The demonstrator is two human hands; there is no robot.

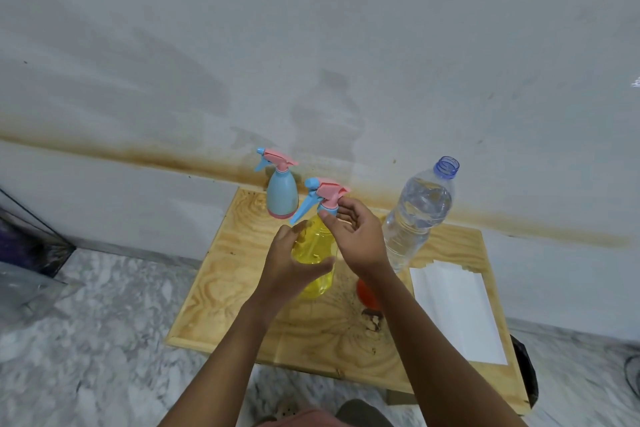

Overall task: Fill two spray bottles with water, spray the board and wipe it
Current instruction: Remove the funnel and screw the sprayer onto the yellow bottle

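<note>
Two hands hold the yellow spray bottle [313, 253] over the wooden board [214, 288].

The left hand [291, 263] wraps round its yellow body, and the right hand [353, 236] pinches the pink top. The blue spray bottle [282, 198] stands behind. An open water bottle [415, 215] stands to the right, near white paper [457, 312].

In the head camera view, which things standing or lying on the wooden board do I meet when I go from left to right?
Blue spray bottle → yellow spray bottle, held by the left hand and right hand → clear water bottle → white paper. The orange object under the right forearm overlaps, so I leave it out.
</note>
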